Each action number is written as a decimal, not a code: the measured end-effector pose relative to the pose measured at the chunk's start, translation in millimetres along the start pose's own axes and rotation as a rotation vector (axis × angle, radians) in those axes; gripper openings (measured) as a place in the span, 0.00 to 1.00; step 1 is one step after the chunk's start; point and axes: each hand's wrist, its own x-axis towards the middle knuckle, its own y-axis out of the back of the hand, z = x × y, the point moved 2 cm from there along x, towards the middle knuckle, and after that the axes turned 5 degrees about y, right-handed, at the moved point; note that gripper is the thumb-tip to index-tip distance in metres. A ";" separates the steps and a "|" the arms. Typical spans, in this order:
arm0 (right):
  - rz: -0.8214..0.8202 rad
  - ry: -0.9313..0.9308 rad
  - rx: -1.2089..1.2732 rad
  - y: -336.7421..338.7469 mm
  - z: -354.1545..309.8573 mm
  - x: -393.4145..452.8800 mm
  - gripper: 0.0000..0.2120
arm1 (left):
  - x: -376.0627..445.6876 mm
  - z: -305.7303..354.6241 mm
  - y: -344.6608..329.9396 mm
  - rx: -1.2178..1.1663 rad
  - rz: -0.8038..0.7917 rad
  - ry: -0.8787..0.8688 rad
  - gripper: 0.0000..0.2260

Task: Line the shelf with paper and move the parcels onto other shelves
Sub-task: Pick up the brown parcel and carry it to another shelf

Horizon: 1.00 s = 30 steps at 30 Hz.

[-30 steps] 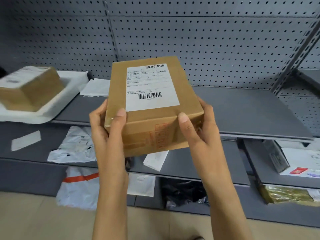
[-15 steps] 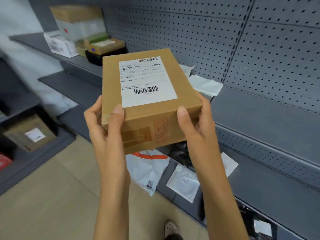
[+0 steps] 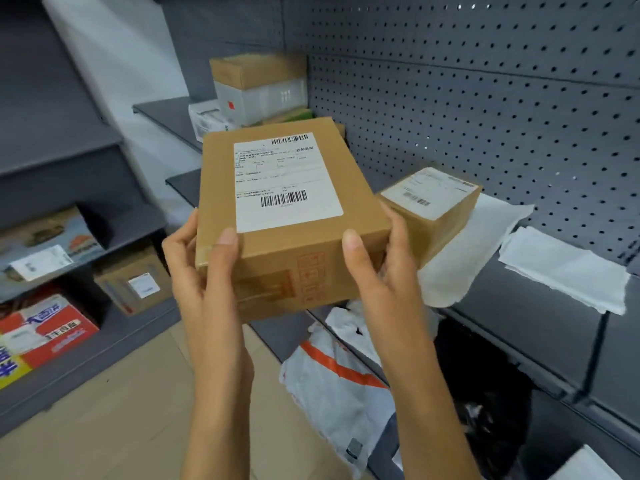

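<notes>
1. We hold the labelled parcel in the air with both hands, in front of the shelf's front edge and touching no shelf. It is in transit, which is why nothing supports it but us.

2. Our left hand grasps the parcel's near left corner, thumb lying on the top face and fingers wrapped round the side. Our right hand grasps the near right corner the same way. A grip at two opposite corners keeps the box level and its shipping label facing up, so we can read it.

3. A smaller box sits on a sheet of white paper that drapes over the shelf's front edge, just beside our right hand. We judge the paper is there as lining, so this stretch looks already lined.

4. A second white sheet lies further right along the same shelf, apart from the first.

5. More cartons are stacked at the far end of the upper shelf, against the pegboard. We think that is a likely spot for parcels being moved.

6. The lower shelf carries a white mailer bag with an orange stripe hanging past its front edge.
</notes>
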 end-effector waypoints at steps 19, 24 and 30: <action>0.172 -0.004 -0.147 -54.9 74.0 195.0 0.25 | 224.8 -46.3 -92.4 -0.110 -0.225 -0.051 0.19; 0.319 0.025 -0.164 -86.2 93.3 254.7 0.23 | 305.2 -54.3 -117.4 -0.147 -0.373 -0.017 0.20; 0.453 0.058 -0.158 -119.8 116.9 305.5 0.20 | 385.8 -65.1 -136.8 -0.187 -0.496 -0.005 0.23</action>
